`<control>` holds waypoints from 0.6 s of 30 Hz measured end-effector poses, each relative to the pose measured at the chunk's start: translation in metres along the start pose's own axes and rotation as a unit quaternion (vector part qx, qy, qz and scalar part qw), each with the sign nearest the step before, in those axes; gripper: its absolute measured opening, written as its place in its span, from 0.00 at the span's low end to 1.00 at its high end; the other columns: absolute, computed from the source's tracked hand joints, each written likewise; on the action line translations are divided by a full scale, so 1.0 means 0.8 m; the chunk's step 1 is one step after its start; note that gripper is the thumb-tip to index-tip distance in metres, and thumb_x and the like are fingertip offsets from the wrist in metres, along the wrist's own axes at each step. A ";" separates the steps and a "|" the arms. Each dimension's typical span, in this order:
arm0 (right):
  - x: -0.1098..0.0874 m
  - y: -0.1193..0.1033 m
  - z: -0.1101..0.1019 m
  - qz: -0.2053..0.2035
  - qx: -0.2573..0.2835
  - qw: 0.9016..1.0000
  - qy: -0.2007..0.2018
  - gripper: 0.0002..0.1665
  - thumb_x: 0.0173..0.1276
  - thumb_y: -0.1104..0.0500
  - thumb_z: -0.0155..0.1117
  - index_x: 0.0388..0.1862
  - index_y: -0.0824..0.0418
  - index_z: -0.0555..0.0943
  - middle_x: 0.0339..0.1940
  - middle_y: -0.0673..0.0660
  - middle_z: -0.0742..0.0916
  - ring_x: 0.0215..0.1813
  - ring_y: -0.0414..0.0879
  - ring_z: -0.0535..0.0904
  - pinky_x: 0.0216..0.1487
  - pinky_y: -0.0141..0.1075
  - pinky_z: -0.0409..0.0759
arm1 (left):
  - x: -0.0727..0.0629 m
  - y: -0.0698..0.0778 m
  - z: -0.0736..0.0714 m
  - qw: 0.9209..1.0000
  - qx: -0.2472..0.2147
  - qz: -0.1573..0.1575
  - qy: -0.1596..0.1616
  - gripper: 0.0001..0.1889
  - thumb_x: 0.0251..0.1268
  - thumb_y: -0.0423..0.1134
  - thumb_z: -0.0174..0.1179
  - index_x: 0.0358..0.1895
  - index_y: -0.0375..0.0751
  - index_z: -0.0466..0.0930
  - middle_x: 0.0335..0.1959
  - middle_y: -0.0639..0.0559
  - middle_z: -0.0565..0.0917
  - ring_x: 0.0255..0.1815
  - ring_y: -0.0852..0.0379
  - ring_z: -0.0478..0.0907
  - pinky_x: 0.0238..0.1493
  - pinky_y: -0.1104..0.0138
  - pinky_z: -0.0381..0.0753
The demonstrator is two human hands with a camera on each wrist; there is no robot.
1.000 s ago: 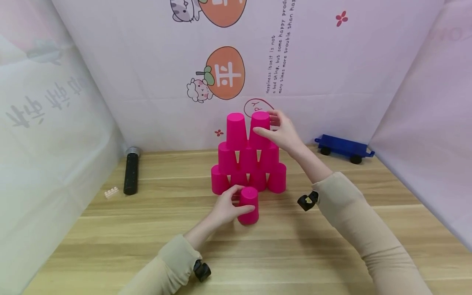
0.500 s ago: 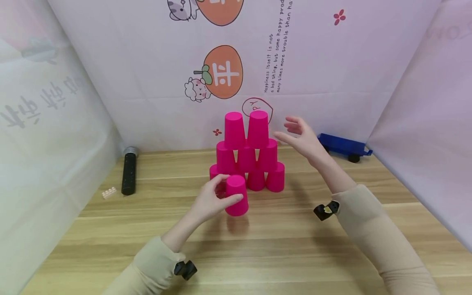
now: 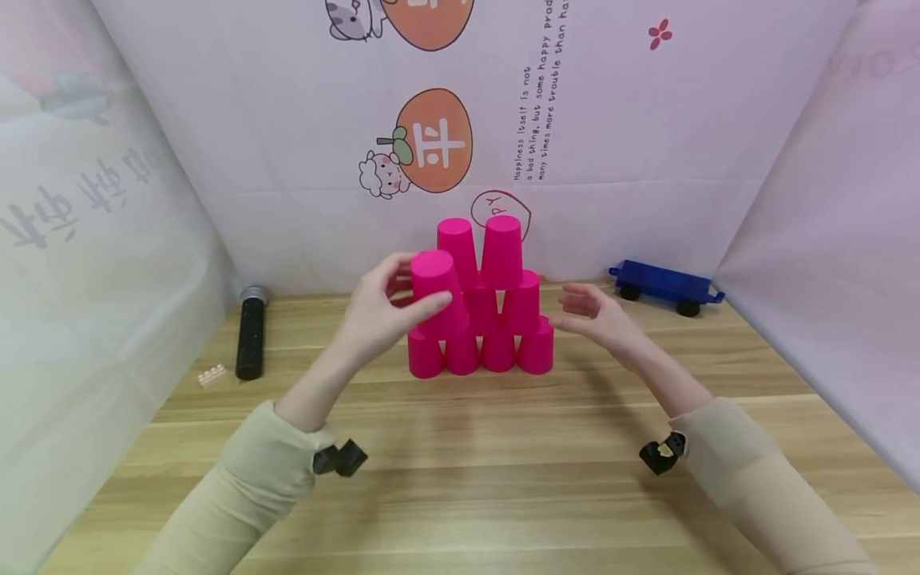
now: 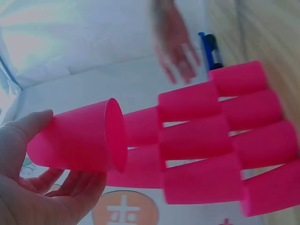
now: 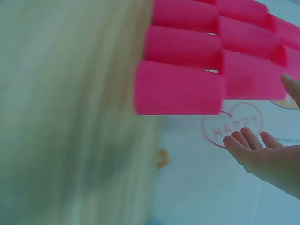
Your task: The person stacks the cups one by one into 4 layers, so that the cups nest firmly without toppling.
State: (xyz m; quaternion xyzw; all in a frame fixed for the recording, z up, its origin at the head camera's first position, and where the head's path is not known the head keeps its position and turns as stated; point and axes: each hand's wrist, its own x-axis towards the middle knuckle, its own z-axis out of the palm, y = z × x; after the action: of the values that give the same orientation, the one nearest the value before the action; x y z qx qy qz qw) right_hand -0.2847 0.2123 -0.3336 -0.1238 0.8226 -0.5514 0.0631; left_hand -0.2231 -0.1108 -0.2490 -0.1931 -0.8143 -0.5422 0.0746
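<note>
My left hand (image 3: 374,307) grips an upside-down pink cup (image 3: 435,291) around its side and holds it up in front of the stack's left part. In the left wrist view this held cup (image 4: 77,136) is apart from the stack, its rim toward it. The stacked pink cups (image 3: 501,254) form a wall of three rows, the widest at the bottom and two cups on top. The held cup hides the left middle cup in the head view. My right hand (image 3: 600,323) hovers just right of the stack, fingers loosely spread and holding nothing.
A black-handled cylinder (image 3: 251,331) like a microphone lies at the left, beside a small pale toy brick (image 3: 212,375). At the back right stands a blue toy wagon (image 3: 664,283). Printed white cloth (image 3: 302,160) walls the wooden table (image 3: 474,495) at back and sides.
My left hand has lifted the front cup off the table, up and leftward to the stack's left side. My right hand has let go of the top right cup and moved right and down.
</note>
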 end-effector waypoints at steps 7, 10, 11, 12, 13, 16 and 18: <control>0.004 0.032 0.018 0.009 -0.016 1.000 -0.020 0.44 0.63 0.56 0.65 0.71 0.67 0.55 0.68 0.71 0.68 0.70 0.63 0.63 0.68 0.55 0.65 | 0.046 0.037 -0.012 0.999 0.003 0.037 0.030 0.27 0.55 0.45 0.66 0.59 0.46 0.69 0.52 0.48 0.78 0.50 0.52 0.78 0.50 0.58 0.82; 0.006 0.039 0.026 0.023 -0.033 0.999 -0.024 0.44 0.62 0.57 0.65 0.71 0.68 0.55 0.67 0.72 0.69 0.69 0.64 0.64 0.67 0.54 0.66 | 0.062 0.042 -0.013 0.998 0.005 0.029 0.047 0.28 0.55 0.47 0.66 0.59 0.47 0.69 0.53 0.48 0.78 0.51 0.53 0.78 0.47 0.58 0.83; 0.007 0.041 0.029 0.028 -0.039 0.999 -0.025 0.44 0.62 0.57 0.65 0.71 0.68 0.55 0.67 0.72 0.69 0.69 0.64 0.64 0.67 0.54 0.67 | 0.067 0.042 -0.012 0.998 0.004 0.025 0.051 0.29 0.55 0.47 0.66 0.60 0.48 0.69 0.54 0.49 0.78 0.51 0.53 0.78 0.45 0.58 0.84; 0.007 0.042 0.031 0.035 -0.045 0.998 -0.026 0.43 0.62 0.57 0.65 0.71 0.67 0.56 0.67 0.72 0.69 0.69 0.64 0.64 0.67 0.54 0.67 | 0.071 0.043 -0.012 0.998 0.005 0.023 0.056 0.29 0.55 0.48 0.66 0.60 0.48 0.69 0.54 0.49 0.77 0.51 0.54 0.78 0.45 0.59 0.84; 0.008 0.043 0.033 0.038 -0.047 0.998 -0.025 0.43 0.62 0.57 0.65 0.71 0.68 0.56 0.67 0.72 0.69 0.69 0.64 0.64 0.67 0.54 0.68 | 0.075 0.044 -0.012 0.998 0.004 0.023 0.060 0.29 0.55 0.48 0.66 0.60 0.49 0.69 0.54 0.50 0.77 0.51 0.54 0.78 0.44 0.59 0.84; 0.010 0.045 0.037 0.044 -0.052 0.997 -0.021 0.42 0.63 0.58 0.64 0.70 0.68 0.57 0.66 0.73 0.70 0.68 0.64 0.66 0.65 0.53 0.70 | 0.085 0.046 -0.010 0.997 0.009 0.024 0.071 0.30 0.54 0.49 0.66 0.61 0.49 0.68 0.55 0.50 0.77 0.51 0.54 0.78 0.46 0.60 0.84; 0.012 0.045 0.038 0.047 -0.054 0.997 -0.020 0.41 0.63 0.58 0.64 0.70 0.69 0.57 0.65 0.73 0.71 0.67 0.65 0.67 0.64 0.52 0.71 | 0.092 0.048 -0.009 0.997 0.014 0.028 0.076 0.30 0.54 0.49 0.66 0.61 0.49 0.68 0.55 0.50 0.77 0.51 0.55 0.77 0.47 0.61 0.83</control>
State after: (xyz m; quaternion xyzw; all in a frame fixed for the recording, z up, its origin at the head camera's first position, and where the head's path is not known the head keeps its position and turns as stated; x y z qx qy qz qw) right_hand -0.2914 0.1953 -0.3780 -0.0994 0.8545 -0.5003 0.0982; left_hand -0.2761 -0.0873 -0.1891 -0.1736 -0.8082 -0.5412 0.1541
